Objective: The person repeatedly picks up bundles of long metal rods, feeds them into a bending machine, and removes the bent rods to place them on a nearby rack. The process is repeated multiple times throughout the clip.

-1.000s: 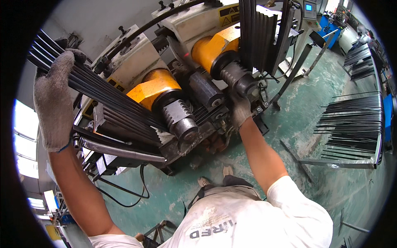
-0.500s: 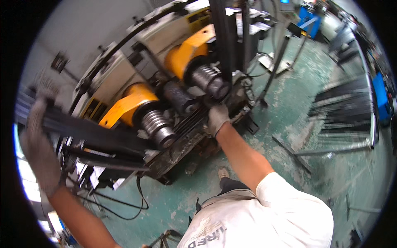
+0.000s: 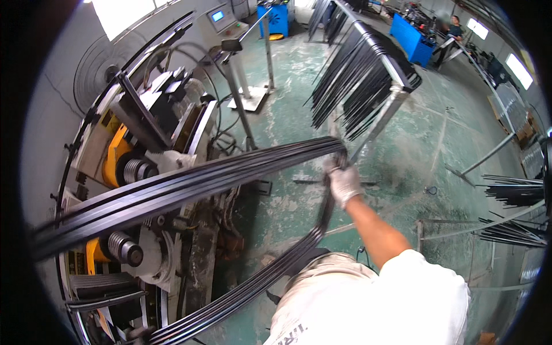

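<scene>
The right hand, in a pale work glove, was wrapped around a bundle of bent black bars, its fingers closed over them at the bend. The right forearm was bare; it came out of a white sleeve and slanted up and to the left, reaching well out from the body, with the wrist nearly in line with it. The left hand could not be made out, so I cannot tell whether it was spread or pressed together.

The bundle was held up above the green floor. From the gripped corner, one long leg ran leftward and slightly down, across the view of the machine, between its upper ribbed cylinder and its lower ribbed cylinder. A short middle stretch dropped from the glove to a second bend, and from there the other long leg swept down and left toward the machine's near end. Whether the bundle touched the machine could not be told. The bars lay side by side, closely packed.

Past the hand stood a metal rack, its near corner just above and to the right of the glove in the view. More black bars hung along its top rail. A control box with a lit screen stood beyond the machine's far end.
</scene>
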The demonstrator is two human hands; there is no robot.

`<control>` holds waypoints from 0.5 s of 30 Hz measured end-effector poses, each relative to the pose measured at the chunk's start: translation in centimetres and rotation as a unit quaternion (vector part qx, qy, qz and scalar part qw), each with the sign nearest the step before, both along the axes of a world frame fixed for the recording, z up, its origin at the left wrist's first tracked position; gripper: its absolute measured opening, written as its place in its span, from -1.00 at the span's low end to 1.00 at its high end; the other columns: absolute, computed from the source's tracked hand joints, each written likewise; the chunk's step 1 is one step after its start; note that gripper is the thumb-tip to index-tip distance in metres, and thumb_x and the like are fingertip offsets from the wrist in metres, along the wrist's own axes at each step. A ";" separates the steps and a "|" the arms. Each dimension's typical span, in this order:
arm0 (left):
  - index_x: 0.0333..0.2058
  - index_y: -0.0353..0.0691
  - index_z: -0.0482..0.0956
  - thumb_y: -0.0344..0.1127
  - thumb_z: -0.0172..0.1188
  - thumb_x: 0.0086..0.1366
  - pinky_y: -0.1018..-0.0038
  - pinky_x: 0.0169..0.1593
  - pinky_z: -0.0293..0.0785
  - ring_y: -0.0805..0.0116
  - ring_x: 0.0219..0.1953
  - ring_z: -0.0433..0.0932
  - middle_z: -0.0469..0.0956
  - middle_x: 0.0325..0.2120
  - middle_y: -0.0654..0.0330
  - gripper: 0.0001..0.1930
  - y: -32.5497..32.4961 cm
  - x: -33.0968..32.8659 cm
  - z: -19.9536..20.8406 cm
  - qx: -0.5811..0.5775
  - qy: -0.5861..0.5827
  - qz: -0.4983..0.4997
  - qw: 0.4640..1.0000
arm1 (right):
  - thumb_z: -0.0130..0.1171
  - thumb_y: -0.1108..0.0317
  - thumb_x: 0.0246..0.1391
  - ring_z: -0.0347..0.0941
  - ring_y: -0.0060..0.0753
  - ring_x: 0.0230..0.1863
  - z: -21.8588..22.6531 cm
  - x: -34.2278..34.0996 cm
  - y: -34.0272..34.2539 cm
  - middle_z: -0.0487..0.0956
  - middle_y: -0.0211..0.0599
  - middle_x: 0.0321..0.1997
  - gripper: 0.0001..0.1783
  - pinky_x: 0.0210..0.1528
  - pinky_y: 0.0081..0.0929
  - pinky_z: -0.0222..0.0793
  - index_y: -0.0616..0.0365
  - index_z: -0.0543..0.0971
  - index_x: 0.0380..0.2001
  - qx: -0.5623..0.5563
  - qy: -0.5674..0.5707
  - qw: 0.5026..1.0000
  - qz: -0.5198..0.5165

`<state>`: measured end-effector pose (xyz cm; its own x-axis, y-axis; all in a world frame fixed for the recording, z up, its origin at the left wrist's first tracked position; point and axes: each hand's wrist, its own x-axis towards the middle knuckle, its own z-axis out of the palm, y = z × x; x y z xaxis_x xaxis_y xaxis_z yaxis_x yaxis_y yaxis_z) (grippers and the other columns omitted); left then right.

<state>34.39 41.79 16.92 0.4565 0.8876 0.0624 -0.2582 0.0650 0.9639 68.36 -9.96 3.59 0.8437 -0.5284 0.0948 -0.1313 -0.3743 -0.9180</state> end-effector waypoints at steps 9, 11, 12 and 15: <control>0.18 -0.43 0.67 -0.21 0.17 0.48 -0.02 0.41 0.55 -0.12 0.23 0.67 0.73 0.16 -0.09 -0.54 -23.7 6.3 -25.5 -0.256 0.066 -0.318 0.911 | 0.37 -0.16 0.40 0.79 0.16 -0.12 12.5 5.5 -31.0 0.80 0.06 -0.25 -0.44 0.00 -0.05 0.63 0.19 0.78 -0.01 -0.200 -0.064 0.969 -0.127; 0.06 -0.40 0.68 -0.37 0.15 0.40 -0.02 0.48 0.50 -0.03 0.30 0.65 0.75 0.16 -0.09 -0.66 -29.1 9.2 -24.2 -0.568 0.010 -0.266 0.778 | 0.34 -0.15 0.42 0.78 0.22 -0.05 14.6 8.4 -36.1 0.80 0.11 -0.19 -0.47 0.05 0.00 0.63 0.13 0.78 0.03 -0.247 -0.052 0.959 -0.130; 0.08 -0.39 0.66 -0.39 0.13 0.40 -0.06 0.47 0.50 -0.07 0.31 0.63 0.73 0.16 -0.11 -0.65 -30.8 10.1 -24.6 -0.572 0.030 -0.264 0.776 | 0.33 -0.16 0.42 0.78 0.23 0.00 15.4 10.5 -38.4 0.81 0.13 -0.15 -0.47 0.07 0.00 0.63 0.12 0.78 0.04 -0.256 -0.038 0.958 -0.121; 0.21 -0.38 0.52 -0.44 0.09 0.40 -0.19 0.42 0.52 -0.30 0.27 0.60 0.65 0.18 -0.22 -0.58 -37.0 14.7 -22.6 -0.605 0.106 -0.211 0.761 | 0.31 -0.17 0.44 0.74 0.28 0.13 15.0 18.0 -45.5 0.80 0.17 0.00 -0.44 0.16 0.08 0.62 0.07 0.73 0.17 -0.306 -0.049 0.943 -0.126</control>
